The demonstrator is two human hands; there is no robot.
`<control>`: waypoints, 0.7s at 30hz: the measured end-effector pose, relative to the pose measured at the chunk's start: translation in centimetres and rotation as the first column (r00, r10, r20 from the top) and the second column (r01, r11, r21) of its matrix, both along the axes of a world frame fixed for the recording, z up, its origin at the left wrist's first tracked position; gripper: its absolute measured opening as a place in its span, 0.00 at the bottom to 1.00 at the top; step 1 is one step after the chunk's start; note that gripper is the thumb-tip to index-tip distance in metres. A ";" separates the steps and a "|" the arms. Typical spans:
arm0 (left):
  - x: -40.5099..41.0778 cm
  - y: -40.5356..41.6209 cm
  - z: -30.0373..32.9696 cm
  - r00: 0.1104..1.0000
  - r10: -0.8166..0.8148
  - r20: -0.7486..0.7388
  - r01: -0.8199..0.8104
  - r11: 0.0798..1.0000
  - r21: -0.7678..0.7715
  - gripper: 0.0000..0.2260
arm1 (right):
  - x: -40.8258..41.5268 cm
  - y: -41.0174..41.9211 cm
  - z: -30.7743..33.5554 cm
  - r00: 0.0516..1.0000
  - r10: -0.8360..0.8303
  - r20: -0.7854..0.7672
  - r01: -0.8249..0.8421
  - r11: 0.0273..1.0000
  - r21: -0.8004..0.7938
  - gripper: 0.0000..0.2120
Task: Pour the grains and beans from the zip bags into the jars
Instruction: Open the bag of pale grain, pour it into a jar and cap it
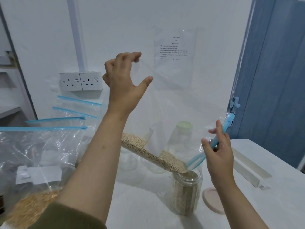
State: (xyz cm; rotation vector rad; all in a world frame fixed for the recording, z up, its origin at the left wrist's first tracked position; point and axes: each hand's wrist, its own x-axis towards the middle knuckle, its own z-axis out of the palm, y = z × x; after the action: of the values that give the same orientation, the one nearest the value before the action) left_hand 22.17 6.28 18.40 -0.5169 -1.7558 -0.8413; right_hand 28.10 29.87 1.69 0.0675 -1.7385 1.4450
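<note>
Head view. Clear zip bag [165, 100] held tilted in the air above the white table [272, 162], its blue zip end low and to the right, its closed bottom corner raised.

Left hand [123, 80]: raised high, fingertips pinching the upper corner of the bag; thumb stands apart from the film, other fingers curled. Olive sleeve [66, 217] pushed back on that forearm.

Right hand [217, 151]: fingers and thumb hold the blue zip strip [214, 142] near the bag's mouth, keeping the opening narrow and aimed downward.

Pale grains [153, 154] lie in a sloped band along the lower edge of the bag, heaped against the mouth. The mouth sits right over the rim of an open clear jar [186, 194] standing upright on the table; jar already holds grain to well over half its height (exact level hard to read through the plastic).

A pinkish round lid [212, 200] lies flat on the table just right of the jar. Behind the bag, more clear jars, one with a pale green lid [184, 125], seen blurred through the film.

Left side: several other zip bags [49, 146] with blue strips, leaning together; the nearest holds yellowish grain [33, 207] at its bottom. Double wall socket [80, 81] behind them, printed sheet [175, 48] on the wall
</note>
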 end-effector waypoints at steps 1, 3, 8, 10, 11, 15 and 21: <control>0.0 0.0 0.0 1.000 0.001 0.000 -0.001 1.000 -0.001 0.26 | 0.0 0.0 0.0 1.000 -0.001 0.001 0.001 1.000 0.000 0.31; -0.1 0.1 0.0 1.000 0.004 -0.003 -0.004 1.000 -0.004 0.26 | 0.0 0.0 -0.1 1.000 -0.005 -0.001 0.005 1.000 0.002 0.31; -0.3 0.1 0.0 1.000 0.003 -0.005 -0.003 1.000 -0.008 0.26 | 0.0 -0.1 -0.1 1.000 -0.011 0.000 0.011 1.000 0.010 0.31; -0.3 0.1 0.0 1.000 0.004 -0.004 -0.004 1.000 -0.008 0.26 | 0.0 -0.1 -0.1 1.000 -0.011 0.000 0.011 1.000 0.009 0.31; -0.4 0.1 0.0 1.000 0.005 -0.004 -0.005 1.000 -0.008 0.26 | 0.0 -0.1 -0.1 1.000 -0.010 -0.003 0.010 1.000 0.011 0.31; -0.3 0.2 0.0 1.000 0.003 -0.005 -0.003 1.000 -0.004 0.25 | -0.1 0.0 -0.2 1.000 -0.002 -0.019 0.002 1.000 0.012 0.31; -0.5 0.2 0.0 1.000 0.003 -0.005 -0.003 1.000 -0.002 0.25 | -0.1 0.2 -0.3 1.000 0.000 -0.019 0.000 1.000 0.018 0.31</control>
State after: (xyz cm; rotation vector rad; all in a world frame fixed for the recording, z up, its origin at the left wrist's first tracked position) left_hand 21.67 6.46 18.43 -0.5170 -1.7524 -0.8351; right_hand 27.98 30.11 1.43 0.0903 -1.7363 1.4251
